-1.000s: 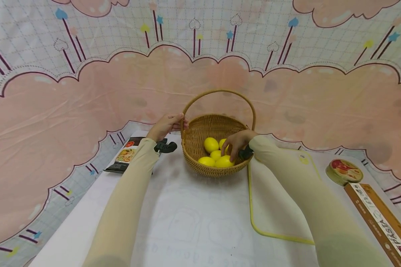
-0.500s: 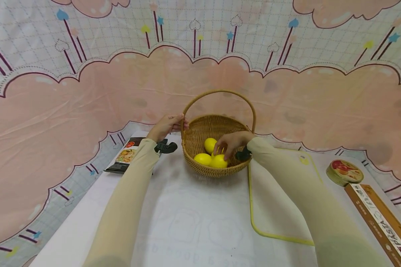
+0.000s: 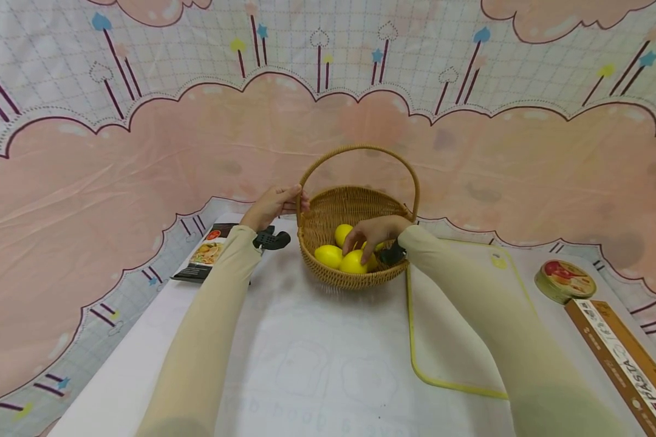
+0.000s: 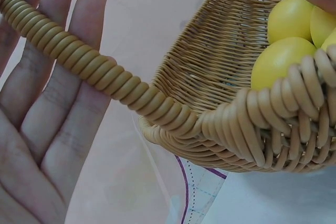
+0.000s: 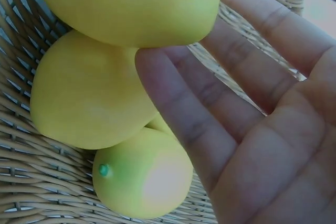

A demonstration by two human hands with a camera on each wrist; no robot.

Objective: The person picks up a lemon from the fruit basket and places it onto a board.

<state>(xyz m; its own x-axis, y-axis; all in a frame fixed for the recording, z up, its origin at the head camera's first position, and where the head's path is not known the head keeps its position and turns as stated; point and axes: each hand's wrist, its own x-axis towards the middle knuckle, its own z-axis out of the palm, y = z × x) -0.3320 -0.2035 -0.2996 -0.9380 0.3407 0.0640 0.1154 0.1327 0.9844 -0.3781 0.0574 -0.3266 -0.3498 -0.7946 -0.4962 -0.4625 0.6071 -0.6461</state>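
Note:
A brown wicker basket [image 3: 339, 203] with a tall hoop handle [image 3: 363, 147] stands at the back middle of the table, its mouth tilted towards me. My left hand [image 3: 273, 207] holds the left side of that handle between thumb and fingers; in the left wrist view its fingers lie behind the wrapped cane. Inside the basket, my right hand [image 3: 378, 232] grips a yellow lemon [image 3: 352, 263], fingers along its far side and thumb at its near side. Several more lemons lie around it, one lemon [image 3: 328, 257] to the left and one [image 5: 143, 174] showing a green tip. The hand partly hides others.
Left of the basket lies a black food packet [image 3: 205, 252], partly behind my left sleeve. A white board with a yellow-green edge [image 3: 412, 340] lies under my right forearm. Farther right are a round tin [image 3: 565, 281] and a long pasta box [image 3: 623, 358]. A patterned cloth hangs behind.
My right hand has moved left inside the basket, and the front lemon has shifted left with it. The lemon beside it has been pushed left too. My left hand stays on the handle.

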